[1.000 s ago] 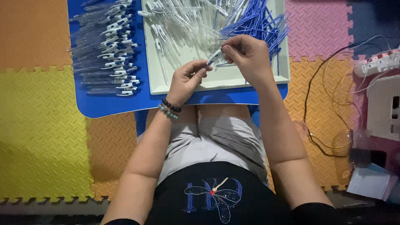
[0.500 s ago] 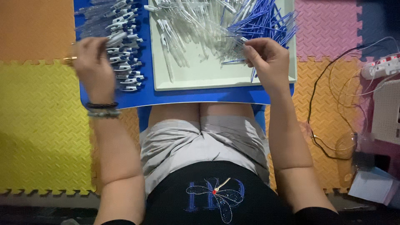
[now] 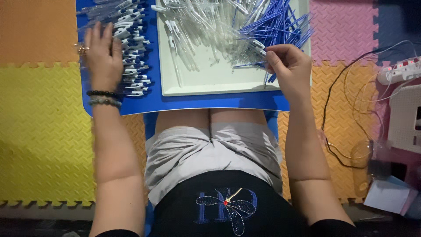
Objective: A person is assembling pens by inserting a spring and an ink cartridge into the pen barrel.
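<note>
My left hand (image 3: 103,55) lies flat, fingers apart, on a stack of assembled clear pens with blue and white clips (image 3: 131,66) at the left of a blue board (image 3: 197,103). My right hand (image 3: 287,66) pinches a clear pen barrel (image 3: 256,46) at the right side of a white tray (image 3: 210,85). The tray holds a heap of clear barrels (image 3: 197,22) and a pile of blue refills (image 3: 272,22). My left wrist wears two bead bracelets.
The blue board rests over my lap, above grey shorts and a dark top. Coloured foam floor mats (image 3: 39,131) surround me. At the right lie thin cables (image 3: 351,114), a white power strip (image 3: 399,72), a white box (image 3: 405,116) and some papers (image 3: 388,195).
My left hand left the tray, swung out to the left and now rests on the stack of finished pens. My right hand stayed at the tray's right side among the refills.
</note>
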